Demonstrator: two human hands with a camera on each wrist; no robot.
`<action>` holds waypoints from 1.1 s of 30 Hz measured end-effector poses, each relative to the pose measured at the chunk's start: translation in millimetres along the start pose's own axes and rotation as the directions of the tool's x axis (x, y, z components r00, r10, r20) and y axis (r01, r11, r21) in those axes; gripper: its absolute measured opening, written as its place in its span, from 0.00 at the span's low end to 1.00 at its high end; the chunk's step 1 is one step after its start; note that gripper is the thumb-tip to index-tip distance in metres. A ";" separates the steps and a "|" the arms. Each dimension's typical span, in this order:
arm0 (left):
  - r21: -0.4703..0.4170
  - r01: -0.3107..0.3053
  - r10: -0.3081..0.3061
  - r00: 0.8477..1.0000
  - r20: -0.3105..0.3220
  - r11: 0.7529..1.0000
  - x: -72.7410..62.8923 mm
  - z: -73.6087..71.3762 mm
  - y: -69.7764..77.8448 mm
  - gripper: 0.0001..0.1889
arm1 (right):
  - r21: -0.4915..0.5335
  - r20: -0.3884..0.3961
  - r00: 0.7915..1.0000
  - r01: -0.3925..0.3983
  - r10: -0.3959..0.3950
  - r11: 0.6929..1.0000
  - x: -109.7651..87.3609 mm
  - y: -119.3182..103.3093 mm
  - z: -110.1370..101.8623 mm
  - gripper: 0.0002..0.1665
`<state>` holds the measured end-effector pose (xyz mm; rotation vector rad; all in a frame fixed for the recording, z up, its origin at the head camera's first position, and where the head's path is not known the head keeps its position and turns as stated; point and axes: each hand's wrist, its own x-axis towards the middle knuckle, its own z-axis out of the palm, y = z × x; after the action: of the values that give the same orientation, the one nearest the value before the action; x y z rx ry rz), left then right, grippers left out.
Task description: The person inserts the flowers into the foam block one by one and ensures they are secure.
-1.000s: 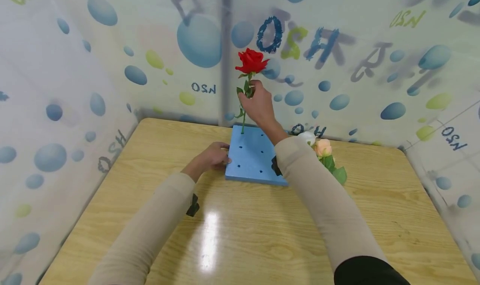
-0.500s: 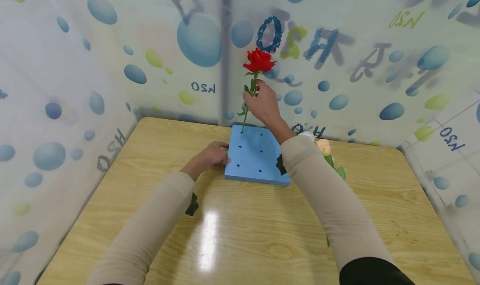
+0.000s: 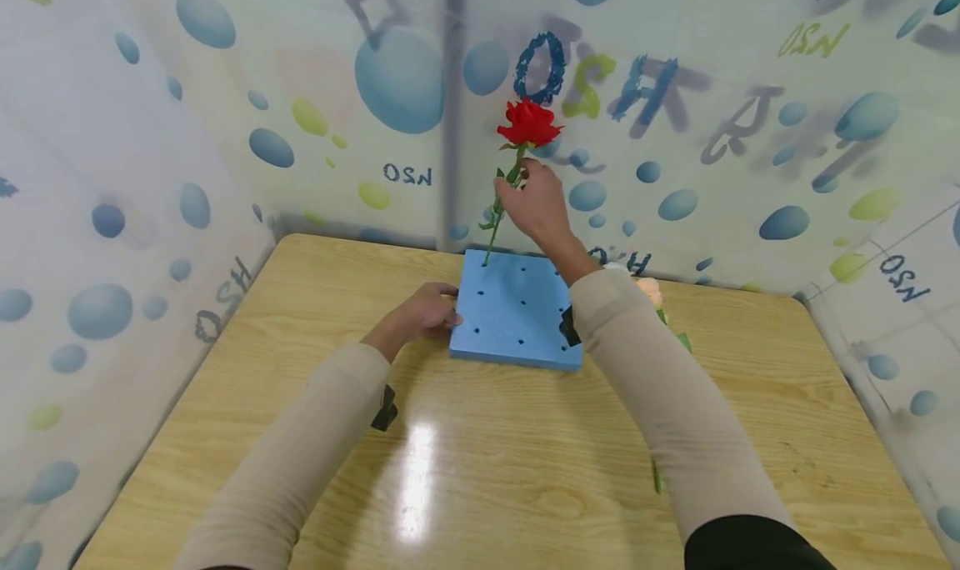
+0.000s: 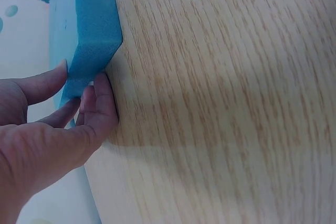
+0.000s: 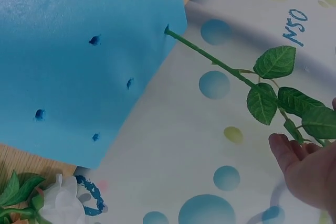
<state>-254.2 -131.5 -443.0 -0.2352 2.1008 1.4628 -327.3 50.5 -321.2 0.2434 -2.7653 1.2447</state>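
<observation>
A red rose (image 3: 529, 124) with a green stem leans to the right, its stem end in a back-left corner hole of the blue foam board (image 3: 498, 316). My right hand (image 3: 542, 203) pinches the stem among the leaves (image 5: 275, 62), below the bloom. In the right wrist view the bloom is out of frame, and the stem enters the hole near the board's corner. At the board's left edge, my left hand (image 3: 427, 307) grips it. The left wrist view shows the thumb (image 4: 62, 74) against the board and the other fingers lower along its side.
A peach rose (image 3: 649, 291) and a white flower (image 5: 62, 203) lie right of the board, partly hidden by my right sleeve (image 3: 660, 387). Several other holes dot the board. The wooden table (image 3: 480, 453) meets a patterned wall (image 3: 300, 187) behind.
My right hand and the rose's bloom have moved to the right, so the stem tilts more. The stem end stays in its hole. My left hand and the board have hardly moved.
</observation>
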 end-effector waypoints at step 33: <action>0.005 0.013 -0.013 1.000 0.006 1.000 -0.6 -0.8 3.1 0.35 | -0.037 -0.052 0.996 -0.070 0.068 0.997 -8.1 47.4 -77.7 0.41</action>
<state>-255.4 -131.1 -440.0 -0.2419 2.0939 1.4493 -326.2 140.6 -305.9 0.1123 -2.7738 1.1932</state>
